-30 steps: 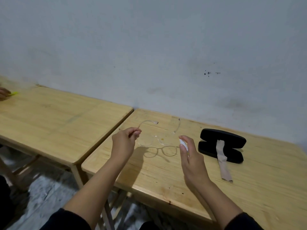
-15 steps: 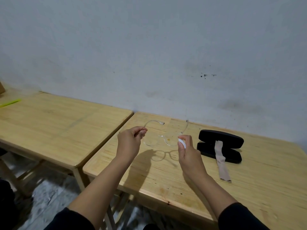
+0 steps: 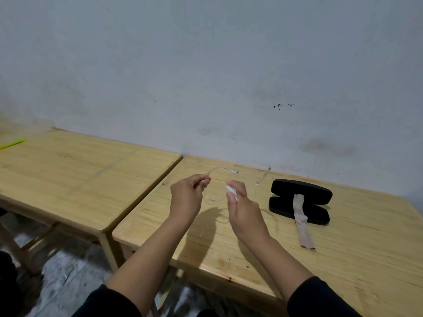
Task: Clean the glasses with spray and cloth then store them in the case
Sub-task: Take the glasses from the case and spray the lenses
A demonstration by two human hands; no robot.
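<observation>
1. Bare grey wall fills the upper half of the frame; below it our wooden table [image 3: 343,259] runs across the lower right, with a second table [image 3: 80,179] butted against it at left.

2. We hold the glasses [image 3: 216,195], clear-framed and hard to see, in the air just above the table at centre frame. Our left hand [image 3: 186,197] pinches them at one temple near the hinge; the far temple [image 3: 263,179] points toward the wall.

3. Our right hand [image 3: 242,209] is curled round a small white spray bottle [image 3: 231,192], its top close to the lens. We judge this the spraying step, with wiping and storing not yet done.

4. The pinch on a single temple is the weak point, we think: a press on the sprayer could nudge the frame, twisting the hinge or dropping the glasses onto the table.

5. Because the nozzle's direction is unclear to us, mist could miss the lens and wet our fingers, making the grip slippery.

6. Toward the right the black case [image 3: 299,202] lies open, the beige cloth [image 3: 302,223] draped across it and trailing onto the table. Reaching for it with the bottle in hand could drag the case along.

7. A yellow-green pencil-like object [image 3: 12,144] lies at far left.
</observation>
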